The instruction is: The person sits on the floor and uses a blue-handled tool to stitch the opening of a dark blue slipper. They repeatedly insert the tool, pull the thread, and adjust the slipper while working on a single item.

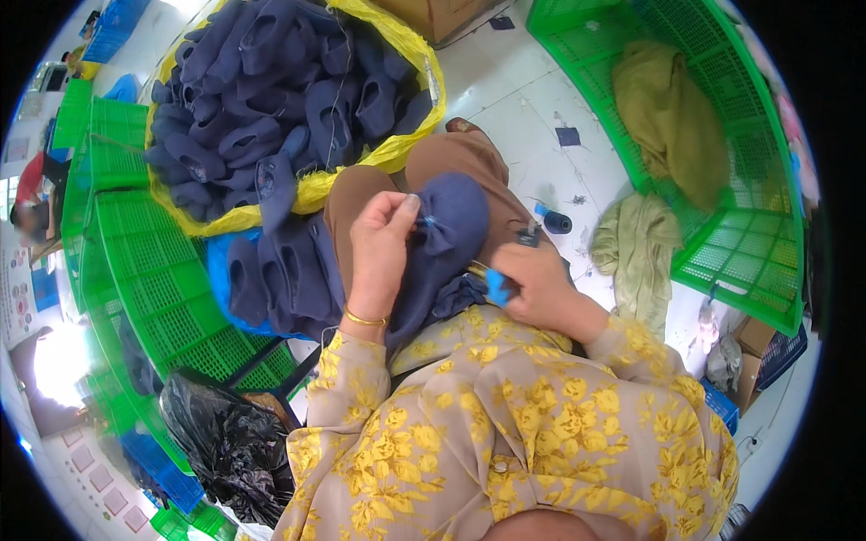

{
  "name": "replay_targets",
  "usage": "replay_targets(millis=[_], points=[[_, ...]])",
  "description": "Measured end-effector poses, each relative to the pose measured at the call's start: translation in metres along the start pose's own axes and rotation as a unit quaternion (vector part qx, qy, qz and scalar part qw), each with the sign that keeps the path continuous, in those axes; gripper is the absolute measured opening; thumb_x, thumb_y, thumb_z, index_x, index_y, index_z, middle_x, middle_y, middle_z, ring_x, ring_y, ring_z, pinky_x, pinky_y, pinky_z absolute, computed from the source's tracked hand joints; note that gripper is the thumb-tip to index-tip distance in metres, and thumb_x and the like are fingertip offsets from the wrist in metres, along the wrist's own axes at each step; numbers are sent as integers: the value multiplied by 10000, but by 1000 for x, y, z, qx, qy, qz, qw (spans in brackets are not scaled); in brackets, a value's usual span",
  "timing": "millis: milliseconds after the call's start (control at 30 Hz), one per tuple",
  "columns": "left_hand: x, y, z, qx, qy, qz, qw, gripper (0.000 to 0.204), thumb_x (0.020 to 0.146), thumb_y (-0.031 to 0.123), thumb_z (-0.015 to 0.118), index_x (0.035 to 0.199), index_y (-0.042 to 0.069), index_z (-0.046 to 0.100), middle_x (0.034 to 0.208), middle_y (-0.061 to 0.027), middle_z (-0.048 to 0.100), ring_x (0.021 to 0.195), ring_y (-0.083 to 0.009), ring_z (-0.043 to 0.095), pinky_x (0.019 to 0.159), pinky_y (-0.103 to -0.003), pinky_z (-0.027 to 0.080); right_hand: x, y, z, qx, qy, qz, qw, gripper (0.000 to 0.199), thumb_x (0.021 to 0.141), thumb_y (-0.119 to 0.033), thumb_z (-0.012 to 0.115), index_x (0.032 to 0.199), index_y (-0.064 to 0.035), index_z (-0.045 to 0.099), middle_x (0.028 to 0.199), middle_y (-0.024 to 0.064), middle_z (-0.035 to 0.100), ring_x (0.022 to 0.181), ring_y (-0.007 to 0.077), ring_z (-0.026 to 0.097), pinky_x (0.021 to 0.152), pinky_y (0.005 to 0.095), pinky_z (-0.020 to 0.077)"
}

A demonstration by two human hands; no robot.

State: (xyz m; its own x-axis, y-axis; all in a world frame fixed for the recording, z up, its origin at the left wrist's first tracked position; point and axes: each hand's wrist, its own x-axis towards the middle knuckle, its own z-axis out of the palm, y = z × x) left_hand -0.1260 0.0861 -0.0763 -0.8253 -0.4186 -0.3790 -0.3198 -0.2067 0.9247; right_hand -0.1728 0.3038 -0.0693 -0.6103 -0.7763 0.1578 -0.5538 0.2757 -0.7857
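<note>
A navy fabric shoe upper [458,209] with a small bow lies over my lap, its rounded toe pointing away from me. My left hand [379,236] pinches it by the bow between thumb and fingers. To the right, my right hand [538,284] is closed around small thread snips [495,285] with blue on the grip. Their thin metal tips point left toward the upper, and the fingers partly cover them. More navy uppers [287,275] hang in a row by my left knee, on a blue sheet.
A yellow-edged sack [433,86] full of navy uppers stands ahead on the left. Green plastic crates [149,261] line the left side. Another green crate [753,270] on the right holds olive cloth [667,113]. A dark spool [557,222] is beside my right knee.
</note>
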Motion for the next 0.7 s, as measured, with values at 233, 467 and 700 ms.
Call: replay_targets(millis=[233, 467, 700], points=[[-1, 10, 6, 115, -81, -21, 990, 159, 935, 196, 655, 917, 37, 651, 776, 67, 571, 701, -17, 484, 653, -184, 402, -19, 0, -18, 168, 18, 162, 972, 141, 843, -56, 619, 741, -35, 524, 634, 62, 473, 547, 141, 422, 507, 295, 334], [6, 18, 4, 74, -89, -68, 991, 173, 935, 240, 653, 903, 69, 654, 756, 84, 550, 671, -11, 443, 628, -183, 360, -19, 6, -23, 406, 84, 330, 848, 186, 955, -151, 594, 812, -31, 603, 684, -59, 500, 606, 25, 398, 551, 213, 327], [8, 11, -3, 62, -77, -78, 992, 158, 937, 252, 653, 909, 96, 654, 753, 93, 546, 658, -5, 431, 622, -176, 344, -39, 51, -42, 520, 249, 388, 719, 198, 959, -192, 595, 909, -11, 660, 559, -80, 339, 470, 33, 261, 453, 222, 226]])
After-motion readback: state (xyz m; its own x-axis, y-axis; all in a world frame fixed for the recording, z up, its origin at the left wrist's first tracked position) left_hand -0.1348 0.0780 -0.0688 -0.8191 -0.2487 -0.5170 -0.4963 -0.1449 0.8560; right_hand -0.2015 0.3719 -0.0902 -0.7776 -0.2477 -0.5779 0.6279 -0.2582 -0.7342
